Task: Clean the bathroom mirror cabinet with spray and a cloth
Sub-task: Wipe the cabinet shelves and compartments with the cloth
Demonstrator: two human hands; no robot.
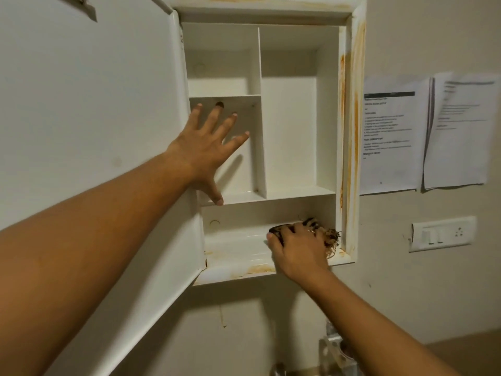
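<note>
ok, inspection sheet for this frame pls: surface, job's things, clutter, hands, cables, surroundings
Surface: bottom shelf has orange-brown stains along its front edge; similar streaks run down the right frame.
Job's things: dark patterned cloth with a fringe lies at the shelf's right end; door is swung open to the left; no spray seen.
Clutter: nothing seen.
Hands: left hand is open with fingers spread in front of the middle-left compartment; right hand grips the cloth on the shelf.
Cables: nothing seen.
Surroundings: printed sheets and a switch plate are on the wall to the right; a metal fixture sits below, unclear.
</note>
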